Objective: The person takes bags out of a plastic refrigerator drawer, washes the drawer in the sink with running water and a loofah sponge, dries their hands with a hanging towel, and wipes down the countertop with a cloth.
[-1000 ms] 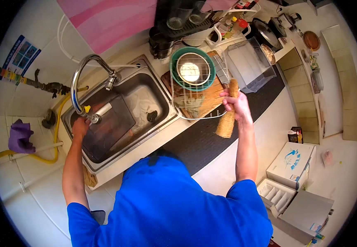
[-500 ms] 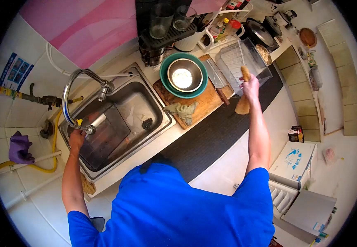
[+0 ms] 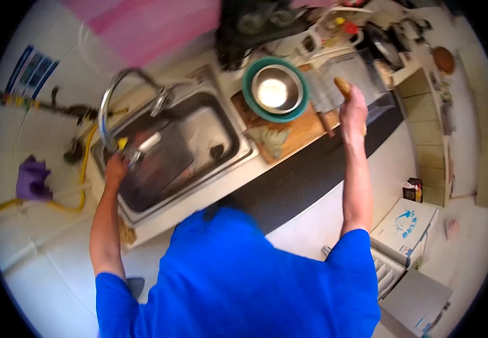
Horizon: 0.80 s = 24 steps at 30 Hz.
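At the left end of the sink, my left hand [image 3: 116, 168] is closed at the outlet end of the chrome faucet [image 3: 104, 115]. Under it a dark flat board [image 3: 168, 160] lies in the steel sink [image 3: 207, 121]. My right hand [image 3: 353, 110] is closed around a brown cloth-like piece [image 3: 342, 86], whose end sticks out above the fingers; blur hides its detail. The hand is held over the counter, near a clear plastic bin [image 3: 351, 76]. To its left, a steel bowl [image 3: 293, 90] sits inside a green basin [image 3: 249, 93] on a wooden cutting board [image 3: 300, 132].
A greenish rag [image 3: 272, 141] lies on the cutting board's front edge. Behind stands a dark rack [image 3: 255, 31] with glasses. Pots [image 3: 382, 45] and bottles fill the back right. A purple cloth [image 3: 34, 179] hangs at the left, by a yellow hose [image 3: 84, 163].
The camera view has shifted, so the sink and counter appear further right. My right hand has turned and risen slightly with the brown cloth-like piece. My left hand stays at the faucet's end.
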Tool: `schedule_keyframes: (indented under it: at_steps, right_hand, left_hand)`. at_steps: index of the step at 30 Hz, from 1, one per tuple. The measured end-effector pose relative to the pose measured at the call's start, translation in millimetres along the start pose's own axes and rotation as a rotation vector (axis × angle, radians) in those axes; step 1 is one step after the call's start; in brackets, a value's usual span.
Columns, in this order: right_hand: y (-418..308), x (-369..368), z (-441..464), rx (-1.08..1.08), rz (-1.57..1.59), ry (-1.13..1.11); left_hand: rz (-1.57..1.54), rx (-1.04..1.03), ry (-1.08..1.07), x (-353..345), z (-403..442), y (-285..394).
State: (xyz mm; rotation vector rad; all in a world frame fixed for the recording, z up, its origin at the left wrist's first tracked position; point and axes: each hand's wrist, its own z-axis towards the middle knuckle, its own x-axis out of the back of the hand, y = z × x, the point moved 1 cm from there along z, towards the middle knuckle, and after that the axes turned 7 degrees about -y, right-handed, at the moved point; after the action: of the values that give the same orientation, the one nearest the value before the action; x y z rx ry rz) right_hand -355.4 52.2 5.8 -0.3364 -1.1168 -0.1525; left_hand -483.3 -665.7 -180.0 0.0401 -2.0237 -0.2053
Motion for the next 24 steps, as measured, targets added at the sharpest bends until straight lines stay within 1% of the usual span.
schedule_keyframes:
  at_steps: [1, 3, 4, 5, 6, 7, 8, 9, 10, 11, 12, 14, 15, 16, 17, 18, 20, 22, 24]
  right_hand:
    - [-31, 1, -20, 0.010, 0.037, -0.045]
    - [-87, -7, -54, -0.046, 0.522, -0.353]
    - [-108, -29, -76, 0.007, 0.660, -0.386]
    - [-133, -39, -88, -0.173, 0.521, -0.767]
    - [-145, -77, -110, -0.078, 0.569, -0.840]
    - [-165, -117, -129, 0.075, 0.476, -0.870]
    - [-211, -97, -120, 0.156, 0.486, -0.942]
    - [-221, -154, -138, 0.245, 0.222, -1.037]
    - [-240, -176, -137, 0.367, 0.123, -1.116]
    - [-258, -202, -137, 0.378, 0.023, -1.163]
    - [-266, -258, -140, 0.440, -0.014, -1.293]
    - [-294, -268, -105, 0.665, -0.174, -1.448]
    - [-298, -295, -105, 0.663, -0.163, -1.443]
    - [-298, -334, -116, 0.647, -0.141, -1.368]
    - [-299, -376, -128, 0.636, -0.125, -1.290]
    - [-297, -409, -141, 0.645, -0.121, -1.289]
    - [-294, -469, -177, 0.736, -0.092, -1.122]
    - [-301, -479, -187, 0.613, -0.112, -1.189]
    - [-298, -477, -193, 0.524, -0.136, -1.211]
  left_hand:
    - [-0.022, 0.023, 0.040, 18, -18, 24]
    - [-0.031, 0.041, 0.048, 11, -14, 16]
    - [-0.048, 0.057, 0.049, 14, -14, 22]
    - [-0.038, 0.076, 0.050, 18, -16, 27]
    - [-0.061, 0.090, 0.033, 24, -18, 33]
    - [-0.084, 0.100, 0.015, 27, -19, 36]
    - [-0.077, 0.107, 0.012, 28, -19, 35]
    - [-0.041, 0.121, -0.017, 29, -18, 34]
    - [-0.006, 0.136, -0.041, 29, -13, 32]
    - [-0.001, 0.140, -0.034, 28, -8, 29]
    - [0.030, 0.143, -0.055, 23, -9, 24]
    - [0.072, 0.140, -0.067, 18, -7, 17]
    - [0.057, 0.087, 0.005, 15, -11, 16]
    - [0.040, 0.036, 0.072, 12, -14, 15]
    - [0.043, 0.042, 0.075, 10, -10, 13]
    - [0.048, 0.014, 0.062, 13, -10, 14]
    - [0.048, 0.005, 0.035, 9, -14, 10]
    - [0.071, -0.118, 0.113, 9, -16, 10]
    - [0.101, -0.129, 0.065, 17, -13, 9]
